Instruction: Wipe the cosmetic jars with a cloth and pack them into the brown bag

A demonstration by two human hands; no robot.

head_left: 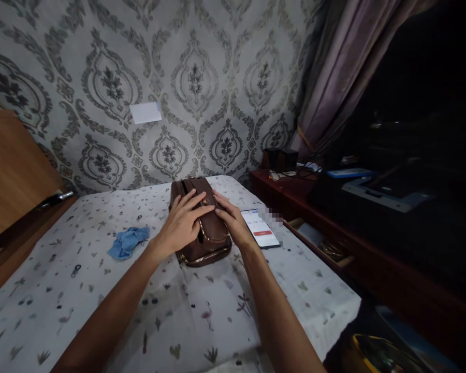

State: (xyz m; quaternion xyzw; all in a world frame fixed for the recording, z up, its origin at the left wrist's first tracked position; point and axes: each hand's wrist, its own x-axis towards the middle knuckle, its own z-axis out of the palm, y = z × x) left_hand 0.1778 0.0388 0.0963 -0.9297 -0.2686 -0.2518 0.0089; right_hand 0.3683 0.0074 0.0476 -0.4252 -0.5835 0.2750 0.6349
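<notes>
A brown leather-look bag (214, 228) with gold zippers lies on the patterned white cloth. My left hand (180, 223) rests on its top, fingers spread out and pointing away from me. Against the bag's right side lies my right hand (235, 223), its visible fingers stretched over the edge close to a small gold fitting (205, 201). The two hands almost meet at the middle of the bag. A dark gap shows along the bag's top left, near my left fingertips. Just right of my right hand is a phone (261, 230) with a lit screen.
A crumpled blue cloth (129, 242) lies left of the bag. At the far left stands a wooden board (19, 171). To the right, a dark red desk (279, 189) has an open drawer (322, 243). A yellow-rimmed container (376, 344) sits low at the bottom right.
</notes>
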